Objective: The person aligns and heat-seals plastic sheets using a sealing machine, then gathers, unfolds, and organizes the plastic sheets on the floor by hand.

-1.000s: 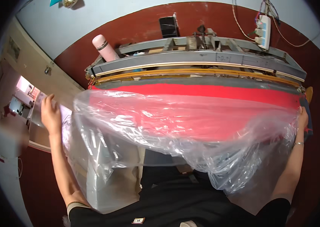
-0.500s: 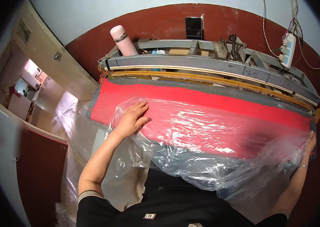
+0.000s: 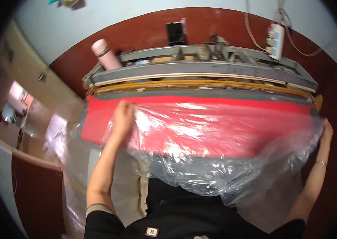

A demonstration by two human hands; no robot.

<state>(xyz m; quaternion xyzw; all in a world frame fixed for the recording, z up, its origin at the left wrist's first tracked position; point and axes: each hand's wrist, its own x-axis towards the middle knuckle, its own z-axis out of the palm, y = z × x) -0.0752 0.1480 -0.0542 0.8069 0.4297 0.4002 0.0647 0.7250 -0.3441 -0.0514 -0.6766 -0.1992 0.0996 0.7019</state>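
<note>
A clear, crinkled plastic film [image 3: 216, 175] stretches over a wide red sheet [image 3: 256, 104] and hangs down in front of me. My left hand [image 3: 124, 115] is closed with curled fingers on the film's left part, above the red sheet; motion blurs it slightly. At the far right, my right hand [image 3: 327, 130] pinches the film's right edge, just beyond the end of the red sheet. Under both layers lies a dark grey work surface [image 3: 136, 94], visible along the back and sides.
Behind the sheet runs a long grey metal frame [image 3: 216, 67] with yellow bars [image 3: 200, 83] along its front. It bears a pink bottle [image 3: 106, 55]. A dark phone-like slab [image 3: 175, 33] and a power strip [image 3: 276, 42] are by the wall. More film hangs left, near an open door [image 3: 37, 67].
My left hand has gone from spread on the film to closed on it, lifting it somewhat. The right hand still holds the edge. The whole view has shifted.
</note>
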